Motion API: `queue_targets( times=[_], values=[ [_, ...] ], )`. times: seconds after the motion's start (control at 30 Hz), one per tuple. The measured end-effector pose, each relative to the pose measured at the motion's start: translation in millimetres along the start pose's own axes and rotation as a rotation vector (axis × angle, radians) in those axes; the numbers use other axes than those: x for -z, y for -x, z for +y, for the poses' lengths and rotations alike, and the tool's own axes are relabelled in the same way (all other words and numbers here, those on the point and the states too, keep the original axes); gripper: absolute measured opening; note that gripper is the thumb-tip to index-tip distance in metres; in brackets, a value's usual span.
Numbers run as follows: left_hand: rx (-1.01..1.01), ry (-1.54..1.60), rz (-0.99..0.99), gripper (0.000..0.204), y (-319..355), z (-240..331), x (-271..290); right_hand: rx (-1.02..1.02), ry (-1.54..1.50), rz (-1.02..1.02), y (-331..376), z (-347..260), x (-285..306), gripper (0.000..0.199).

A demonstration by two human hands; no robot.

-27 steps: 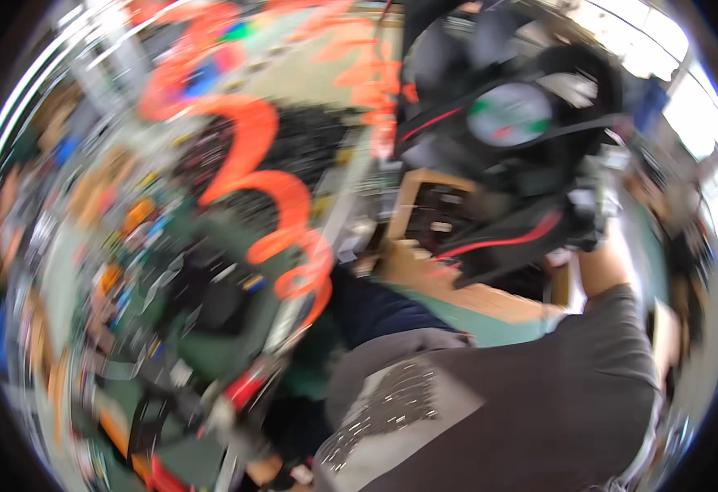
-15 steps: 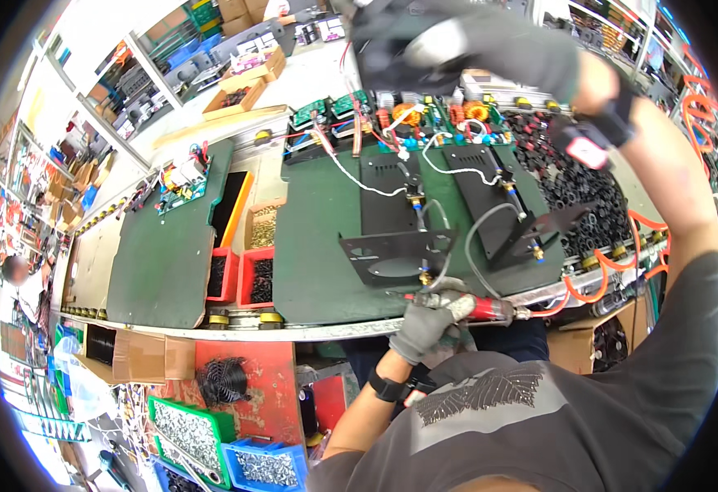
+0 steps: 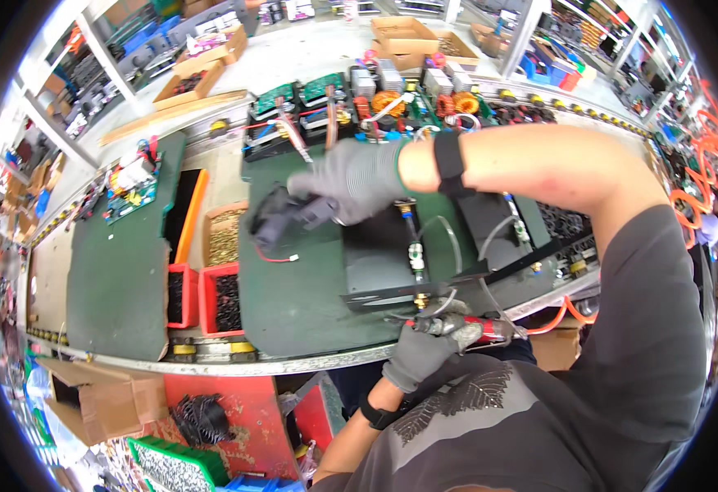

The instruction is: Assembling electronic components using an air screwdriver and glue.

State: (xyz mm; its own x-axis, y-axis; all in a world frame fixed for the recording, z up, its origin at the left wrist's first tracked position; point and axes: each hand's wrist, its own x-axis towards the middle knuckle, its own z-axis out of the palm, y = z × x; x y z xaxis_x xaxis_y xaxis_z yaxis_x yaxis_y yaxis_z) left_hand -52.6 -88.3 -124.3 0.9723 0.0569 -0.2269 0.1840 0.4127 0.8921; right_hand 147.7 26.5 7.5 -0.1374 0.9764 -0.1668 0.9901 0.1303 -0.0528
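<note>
Red plastic bins (image 3: 211, 299) of small dark screws sit at the left of the green rubber mat (image 3: 293, 295) on the counter (image 3: 236, 361), with an open tray of brass-coloured hardware (image 3: 226, 238) at their twelve o'clock.

Just right of that tray, above the mat, the small black plastic fan with a thin red lead (image 3: 273, 217) hangs in the right hand (image 3: 355, 180), whose arm crosses in from three o'clock. The grey-gloved fingers (image 3: 314, 209) are closed around the fan's right edge, and the lead trails down to a small white plug at six o'clock. The fan looks light and rigid, its housing sturdy enough to pinch; I judge the frame the place to hold, not the blades or the thin wire, which could snag or pull loose.

At five o'clock from the fan lies a black sheet-metal chassis (image 3: 412, 254), stiff and probably sharp-edged.

At the chassis's six o'clock, at the counter's near edge, the left hand (image 3: 420, 353) wraps its gloved fingers around a red-and-silver pneumatic screwdriver (image 3: 478, 330), fed by an orange air hose (image 3: 568, 316) from the right.
</note>
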Motion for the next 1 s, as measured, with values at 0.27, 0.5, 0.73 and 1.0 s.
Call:
queue_targets(
  times=[0.27, 0.5, 0.73, 1.0],
  values=[
    [0.004, 0.063, 0.024, 0.033, 4.7, 3.6, -2.7, -0.422, -1.103, 0.264, 128.5, 45.7, 75.6, 0.037],
    [-0.090, -0.079, 0.011, 0.034, 5.4, -1.7, -8.2, -0.432, -0.393, -0.182, 185.8, 57.4, 20.5, 0.033],
    [-0.170, -0.226, 0.093, 0.044, 11.9, -20.9, -13.6, -0.247, 0.115, 0.323, 276.1, -61.8, 102.8, 0.027],
    [-0.042, -0.305, -0.155, 0.034, 9.2, 19.1, -124.0, -0.575, -0.273, -0.033, 404.7, -158.1, -53.3, 0.086]
  ],
)
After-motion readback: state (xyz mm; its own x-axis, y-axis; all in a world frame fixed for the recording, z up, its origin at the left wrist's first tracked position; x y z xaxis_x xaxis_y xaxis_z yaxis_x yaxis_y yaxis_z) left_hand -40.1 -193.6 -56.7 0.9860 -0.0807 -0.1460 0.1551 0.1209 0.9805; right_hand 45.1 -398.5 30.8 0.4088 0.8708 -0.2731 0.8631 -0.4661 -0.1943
